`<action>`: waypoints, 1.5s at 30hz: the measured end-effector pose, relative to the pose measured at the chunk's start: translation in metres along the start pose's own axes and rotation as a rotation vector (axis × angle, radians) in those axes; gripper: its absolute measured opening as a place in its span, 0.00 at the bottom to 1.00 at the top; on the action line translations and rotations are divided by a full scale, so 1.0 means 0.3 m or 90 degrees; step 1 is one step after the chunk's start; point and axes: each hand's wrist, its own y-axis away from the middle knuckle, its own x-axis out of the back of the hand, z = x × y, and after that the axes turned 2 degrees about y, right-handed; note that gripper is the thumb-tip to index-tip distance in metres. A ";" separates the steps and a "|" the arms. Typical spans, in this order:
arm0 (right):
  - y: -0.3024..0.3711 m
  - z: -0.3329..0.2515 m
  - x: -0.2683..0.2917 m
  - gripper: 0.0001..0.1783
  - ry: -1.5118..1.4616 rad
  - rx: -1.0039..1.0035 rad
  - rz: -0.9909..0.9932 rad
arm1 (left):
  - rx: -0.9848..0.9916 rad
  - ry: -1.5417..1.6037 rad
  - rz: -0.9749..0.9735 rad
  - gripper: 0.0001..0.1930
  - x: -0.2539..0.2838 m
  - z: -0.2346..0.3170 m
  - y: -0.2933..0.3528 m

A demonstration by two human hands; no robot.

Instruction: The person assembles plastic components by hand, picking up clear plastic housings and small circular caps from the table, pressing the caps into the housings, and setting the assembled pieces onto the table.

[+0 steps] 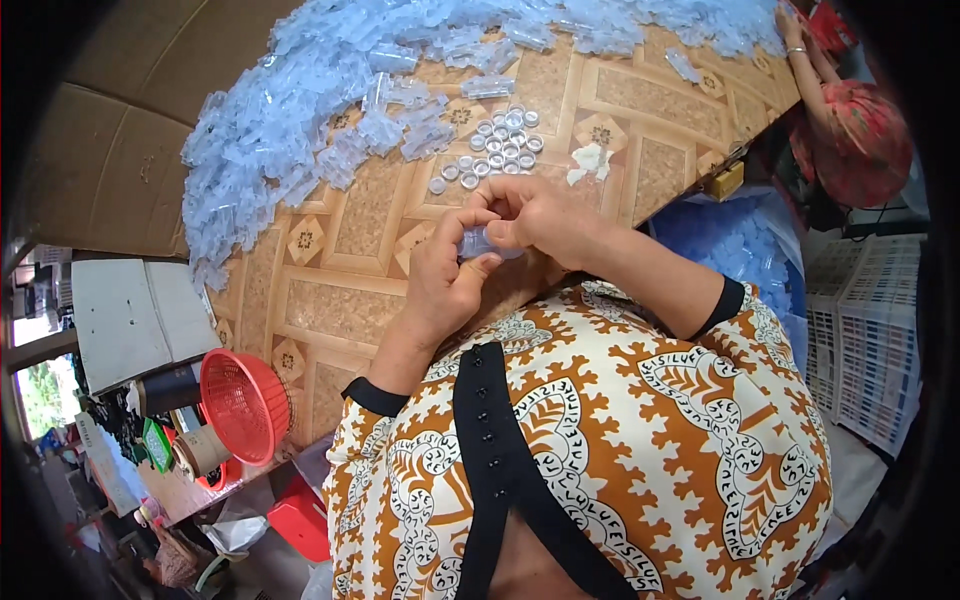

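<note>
Close to my chest, over the table's near edge, both my hands meet around a small clear bluish plastic tube (478, 243). My left hand (447, 270) grips it from the left between thumb and fingers. From the right, my right hand (535, 218) closes on its other end, thumb pressed against it. Fingers cover much of the tube, so its ends are hard to make out. Just beyond my hands lies a cluster of small round whitish caps (497, 160). A big heap of similar clear bluish tubes (330, 85) spreads along the far side.
White scraps (590, 163) lie right of the caps on the patterned tabletop (340, 310). A red plastic basket (243, 407) stands at the left edge beside a tape roll (203, 450). Another person (858, 140) works at far right, above a bag of tubes (725, 245) and white crates (865, 330).
</note>
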 end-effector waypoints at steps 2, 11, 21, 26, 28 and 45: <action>0.001 -0.005 0.008 0.13 -0.011 -0.022 -0.045 | -0.023 -0.014 0.015 0.19 -0.008 0.005 0.011; 0.005 -0.016 -0.028 0.12 -0.259 0.007 -0.130 | 0.073 0.265 0.129 0.18 0.002 0.047 0.070; -0.037 0.019 -0.038 0.12 -0.066 0.041 -0.094 | 0.093 0.563 0.128 0.19 0.015 0.020 0.065; -0.034 0.029 -0.066 0.13 0.257 0.181 -0.012 | 0.214 0.630 0.090 0.20 0.066 -0.003 0.090; -0.036 0.021 -0.063 0.14 0.158 0.138 -0.078 | 0.210 0.563 0.153 0.19 0.045 0.014 0.089; -0.078 -0.010 -0.195 0.11 0.185 0.437 0.304 | -0.031 0.061 0.261 0.14 -0.015 0.089 0.069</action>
